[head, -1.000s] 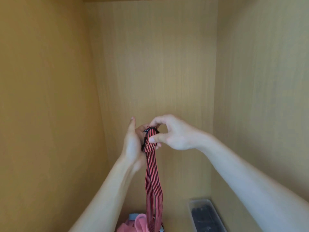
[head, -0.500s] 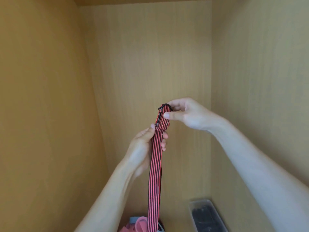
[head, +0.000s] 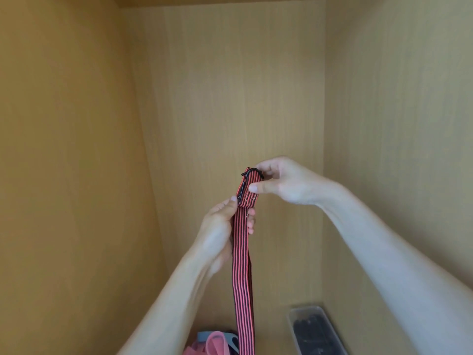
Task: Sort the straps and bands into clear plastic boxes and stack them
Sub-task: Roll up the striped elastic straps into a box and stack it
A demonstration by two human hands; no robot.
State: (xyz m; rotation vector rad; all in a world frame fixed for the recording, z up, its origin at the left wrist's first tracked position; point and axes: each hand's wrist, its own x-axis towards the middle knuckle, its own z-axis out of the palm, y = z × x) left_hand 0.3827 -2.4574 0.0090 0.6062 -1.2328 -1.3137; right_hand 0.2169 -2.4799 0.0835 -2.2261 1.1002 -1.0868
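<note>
A long, flat elastic strap striped in red and black [head: 242, 267] hung upright in mid-air inside a tan wood-grain cabinet [head: 230, 85], its long axis running almost straight down. Its upper end, folded over and stitched around a black metal hook [head: 253, 172], pointed up and leaned slightly to the right; its lower end ran out of the bottom of the frame.

The right hand [head: 284, 183] held the top of the strap, thumb and fingers [head: 259, 187] pinching the folded part just beside the hook. The left hand [head: 220, 234] gripped the strap just below the stitching, the thumb pressed on its near face and the fingers [head: 251, 222] curled round from behind.

Below, a heap of pink bands [head: 215, 344] lay just left of the hanging strap. To the right, against the side wall, stood a clear plastic box [head: 293, 319] holding dark items too blurred to identify.
</note>
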